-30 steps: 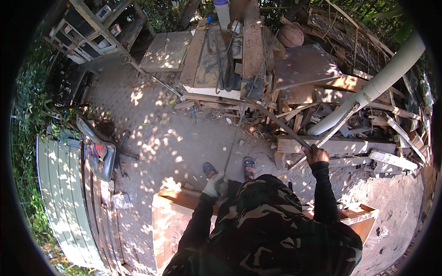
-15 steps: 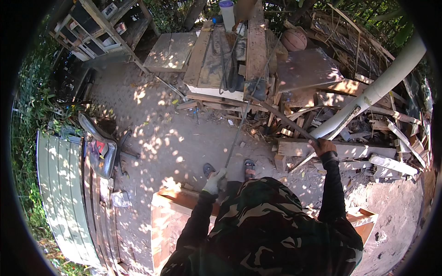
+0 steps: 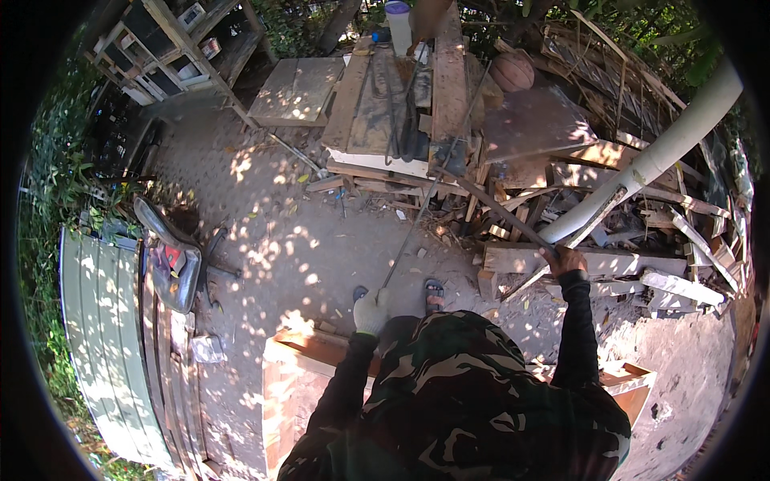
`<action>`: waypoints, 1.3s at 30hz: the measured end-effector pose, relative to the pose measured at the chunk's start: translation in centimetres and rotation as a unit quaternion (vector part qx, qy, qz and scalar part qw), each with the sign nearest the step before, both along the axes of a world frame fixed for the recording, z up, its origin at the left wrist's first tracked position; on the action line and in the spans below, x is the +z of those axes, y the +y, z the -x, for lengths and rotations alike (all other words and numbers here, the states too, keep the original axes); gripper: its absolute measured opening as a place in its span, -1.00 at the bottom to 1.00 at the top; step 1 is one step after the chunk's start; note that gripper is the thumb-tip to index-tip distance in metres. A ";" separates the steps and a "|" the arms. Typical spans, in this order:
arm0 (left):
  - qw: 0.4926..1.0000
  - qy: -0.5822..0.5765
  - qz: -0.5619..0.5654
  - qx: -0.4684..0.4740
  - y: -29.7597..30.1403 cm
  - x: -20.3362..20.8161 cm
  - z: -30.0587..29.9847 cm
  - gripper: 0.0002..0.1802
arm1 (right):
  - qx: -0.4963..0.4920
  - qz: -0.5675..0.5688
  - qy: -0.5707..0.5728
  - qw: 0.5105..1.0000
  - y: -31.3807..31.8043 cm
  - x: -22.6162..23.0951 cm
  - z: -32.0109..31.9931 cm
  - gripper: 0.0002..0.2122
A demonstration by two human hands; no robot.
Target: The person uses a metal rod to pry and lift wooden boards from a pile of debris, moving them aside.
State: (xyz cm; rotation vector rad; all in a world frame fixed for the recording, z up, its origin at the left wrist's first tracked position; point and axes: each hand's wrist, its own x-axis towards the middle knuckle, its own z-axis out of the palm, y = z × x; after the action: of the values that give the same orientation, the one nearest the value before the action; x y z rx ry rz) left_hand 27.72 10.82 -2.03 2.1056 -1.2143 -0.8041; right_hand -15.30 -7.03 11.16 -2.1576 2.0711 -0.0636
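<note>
My left hand (image 3: 370,312), in a pale work glove, is closed around the near end of a thin metal rod (image 3: 412,231). From there the rod slants up and away to the right, across a makeshift wooden bench (image 3: 341,120). My bare right hand (image 3: 565,261) grips the near end of a long dark bar (image 3: 505,212). The bar's far end meets the rod at the bench's front right corner, beside a thick upright-grained beam (image 3: 448,88). How bar and rod join there is too small to make out.
Scrap timber (image 3: 593,260) piles up at the right, under a slanting pale pole (image 3: 642,172). A ball (image 3: 513,72) sits behind the bench. At the left are an old chair (image 3: 172,260) and a green metal sheet (image 3: 104,337). A wooden box (image 3: 281,385) lies near my left arm.
My left hand has shifted slightly left and turned, and the rod's near end has swung left with it. My right hand and the bar have barely moved.
</note>
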 end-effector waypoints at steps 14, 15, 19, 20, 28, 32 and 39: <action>0.994 -0.102 -0.031 0.005 -0.6 0.5 -0.5 -0.66 | 0.055 0.031 0.057 0.996 -4.3 2.9 1.3 -0.43; 0.995 -0.092 -0.034 0.004 -0.6 0.4 -0.6 -0.66 | 0.054 0.024 0.054 0.997 -4.2 2.9 1.3 -0.42; 0.997 -0.050 -0.054 0.012 -0.4 -0.4 -0.4 -0.63 | 0.036 0.000 0.046 0.998 -3.4 1.4 1.5 -0.41; 0.998 -0.040 -0.054 0.016 -0.4 -0.3 -0.2 -0.63 | 0.027 -0.005 0.044 0.999 -2.8 0.7 1.4 -0.41; 0.995 -0.091 -0.047 0.002 -0.3 0.0 0.0 -0.65 | -0.062 -0.072 -0.051 0.994 1.9 -2.3 -0.6 -0.40; 0.968 -0.248 -0.036 -0.030 -0.5 -0.4 -2.3 -0.69 | -0.024 -0.003 -0.053 0.998 0.7 -0.7 -0.4 -0.44; 0.924 -0.373 -0.019 -0.086 -2.3 3.1 -3.8 -0.71 | 0.008 0.081 0.076 0.994 -3.3 1.2 1.3 -0.54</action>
State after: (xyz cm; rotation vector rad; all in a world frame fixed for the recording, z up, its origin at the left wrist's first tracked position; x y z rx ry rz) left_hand 31.56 8.55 1.07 2.4492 -1.7866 -0.0534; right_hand -16.56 -10.33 12.37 -2.3393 2.2007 -0.0701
